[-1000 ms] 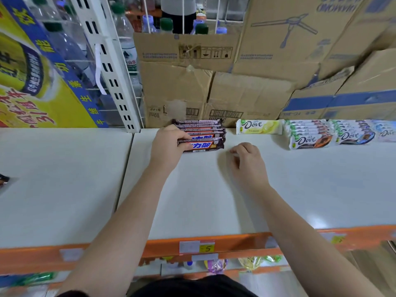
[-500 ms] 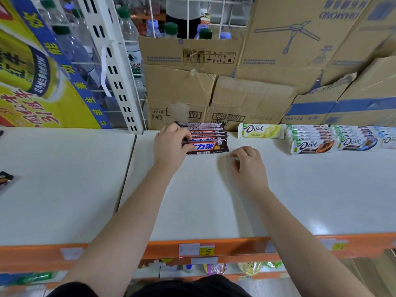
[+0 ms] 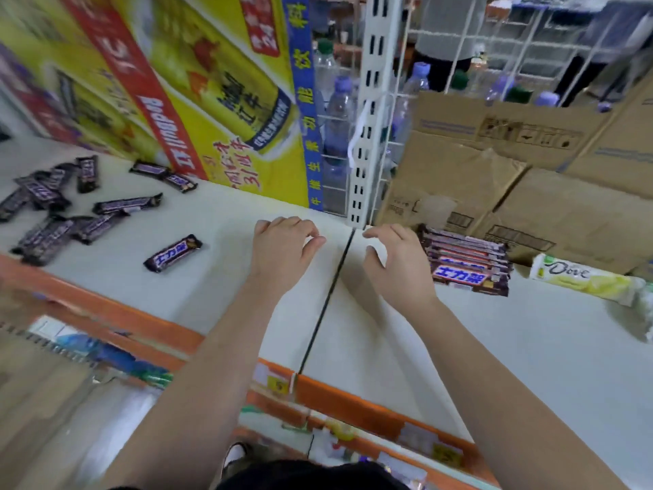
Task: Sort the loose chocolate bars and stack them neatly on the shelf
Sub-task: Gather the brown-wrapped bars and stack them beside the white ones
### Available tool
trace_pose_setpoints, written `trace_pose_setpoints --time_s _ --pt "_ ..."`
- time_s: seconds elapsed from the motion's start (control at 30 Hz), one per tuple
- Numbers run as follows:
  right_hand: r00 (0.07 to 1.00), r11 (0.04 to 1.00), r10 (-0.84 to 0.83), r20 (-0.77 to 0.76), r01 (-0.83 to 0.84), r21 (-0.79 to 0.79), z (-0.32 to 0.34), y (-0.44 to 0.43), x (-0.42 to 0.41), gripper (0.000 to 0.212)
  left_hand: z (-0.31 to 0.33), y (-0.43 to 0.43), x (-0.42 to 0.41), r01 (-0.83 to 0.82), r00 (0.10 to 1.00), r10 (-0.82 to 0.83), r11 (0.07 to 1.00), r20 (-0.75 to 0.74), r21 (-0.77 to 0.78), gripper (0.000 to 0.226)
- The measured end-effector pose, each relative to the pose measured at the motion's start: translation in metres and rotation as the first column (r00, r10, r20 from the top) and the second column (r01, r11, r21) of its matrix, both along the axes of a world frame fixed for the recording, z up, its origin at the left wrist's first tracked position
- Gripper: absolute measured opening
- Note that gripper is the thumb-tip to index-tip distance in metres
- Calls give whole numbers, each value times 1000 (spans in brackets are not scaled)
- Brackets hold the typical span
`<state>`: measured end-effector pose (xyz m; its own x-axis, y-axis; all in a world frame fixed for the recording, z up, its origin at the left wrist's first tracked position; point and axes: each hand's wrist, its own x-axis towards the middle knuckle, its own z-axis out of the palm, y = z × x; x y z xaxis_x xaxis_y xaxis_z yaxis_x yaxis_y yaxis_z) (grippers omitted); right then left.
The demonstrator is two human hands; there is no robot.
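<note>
Presently empty, loosely curled: left hand [image 3: 282, 251], right hand [image 3: 401, 267]. At 3 o'clock, stacked bars [image 3: 466, 265], aligned for neatness; at 9 o'clock, loose bars [image 3: 173, 253], unsorted.

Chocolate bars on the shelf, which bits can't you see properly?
Head view:
- Loose bars: blurred, left edge cuts some; number unclear.
- Stacked bars: right hand hides their left ends.
- Dove bar: far end blurred at the right edge.
</note>
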<state>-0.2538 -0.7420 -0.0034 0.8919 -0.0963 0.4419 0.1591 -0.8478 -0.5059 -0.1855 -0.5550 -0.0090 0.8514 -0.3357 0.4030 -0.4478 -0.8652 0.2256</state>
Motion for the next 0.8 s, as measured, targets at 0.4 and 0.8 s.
trace_pose_setpoints --time_s 0.4,0.8 --pt "953 953 301 -32 -302 -12 10 222 110 17 7 247 46 -295 955 296 952 2 -78 28" --pt "922 935 355 -152 -354 34 6 420 209 21 -7 443 121 -367 930 360 923 -75 -114 20"
